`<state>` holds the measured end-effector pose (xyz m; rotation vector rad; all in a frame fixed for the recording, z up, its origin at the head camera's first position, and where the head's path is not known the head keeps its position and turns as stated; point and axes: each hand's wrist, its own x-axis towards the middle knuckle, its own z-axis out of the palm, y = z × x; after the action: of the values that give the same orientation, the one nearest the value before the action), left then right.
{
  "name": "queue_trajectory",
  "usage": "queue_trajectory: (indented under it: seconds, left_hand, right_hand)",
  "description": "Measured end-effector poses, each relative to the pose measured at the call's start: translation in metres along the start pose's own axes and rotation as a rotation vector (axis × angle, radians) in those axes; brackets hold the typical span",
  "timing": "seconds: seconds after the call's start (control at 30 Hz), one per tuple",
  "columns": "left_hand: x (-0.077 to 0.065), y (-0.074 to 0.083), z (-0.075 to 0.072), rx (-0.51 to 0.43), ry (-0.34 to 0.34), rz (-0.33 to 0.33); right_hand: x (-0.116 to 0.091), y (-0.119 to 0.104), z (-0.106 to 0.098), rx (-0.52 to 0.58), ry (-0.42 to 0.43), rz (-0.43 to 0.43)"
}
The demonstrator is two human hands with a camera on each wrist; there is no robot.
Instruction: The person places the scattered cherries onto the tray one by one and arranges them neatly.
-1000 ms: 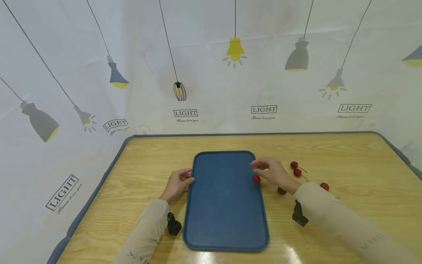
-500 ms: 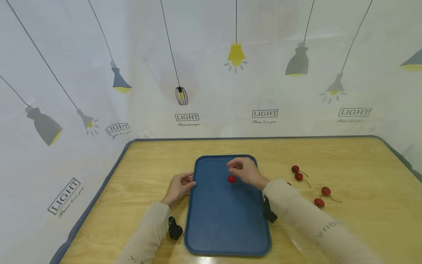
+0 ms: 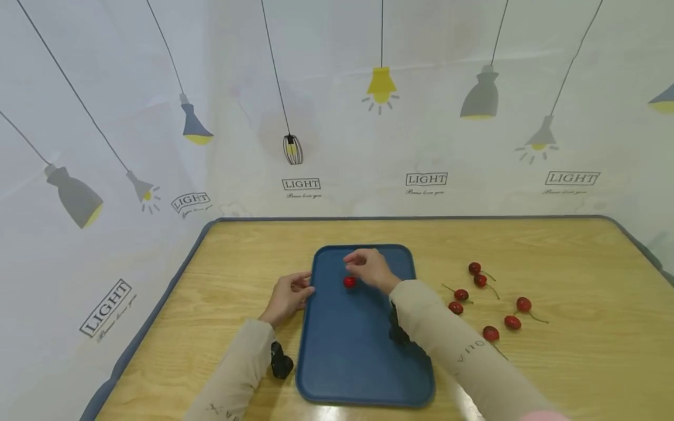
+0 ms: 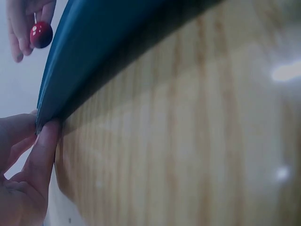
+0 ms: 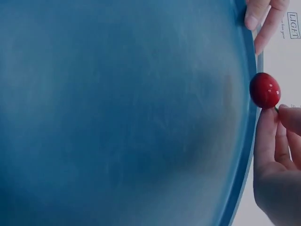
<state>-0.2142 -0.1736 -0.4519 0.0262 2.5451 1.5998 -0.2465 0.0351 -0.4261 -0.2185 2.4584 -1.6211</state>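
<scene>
A blue tray [image 3: 353, 356] lies lengthwise on the wooden table. My left hand [image 3: 285, 299] holds its left rim, thumb and fingers at the edge; the left wrist view shows the thumb [image 4: 48, 134] against the rim's outer side. Over the far half of the tray, my right hand [image 3: 371, 269] pinches a red cherry [image 3: 350, 282] by its stem. The cherry hangs below the fingertips in the left wrist view and looks apart from the tray surface. In the right wrist view, the round cherry [image 5: 265, 90] shows beside the tray rim [image 5: 251, 127], with only a bit of green stem visible.
Right of the tray, several more cherries lie loose on the table [image 3: 568, 263], among them a far pair [image 3: 480, 280], a nearer pair [image 3: 512, 323] and one close to my right sleeve [image 3: 491, 333]. A white curtain printed with lamps [image 3: 337, 128] surrounds the table.
My right hand has carried the cherry leftward from the tray's right edge to above its far left part. My left hand has stayed at the left rim.
</scene>
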Motion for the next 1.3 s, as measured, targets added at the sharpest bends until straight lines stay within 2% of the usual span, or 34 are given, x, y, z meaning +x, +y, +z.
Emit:
queue_trajectory:
  seconds: [0.17,0.57,0.83,1.3]
  left_hand:
    - [0.001,0.0,0.001,-0.009,-0.001,-0.022]
    - [0.002,0.001,0.0,-0.007,0.013,-0.026]
    - [0.001,0.001,0.001,-0.001,0.01,-0.036]
    - [0.003,0.001,0.001,0.007,0.016,-0.046]
  right_hand:
    - [0.005,0.0,0.013,0.052,-0.011,0.065]
    - [0.013,0.0,0.026,0.085,-0.026,0.123]
    - [0.015,0.001,0.026,0.074,-0.027,0.166]
    - [0.019,0.001,0.03,-0.04,-0.033,0.151]
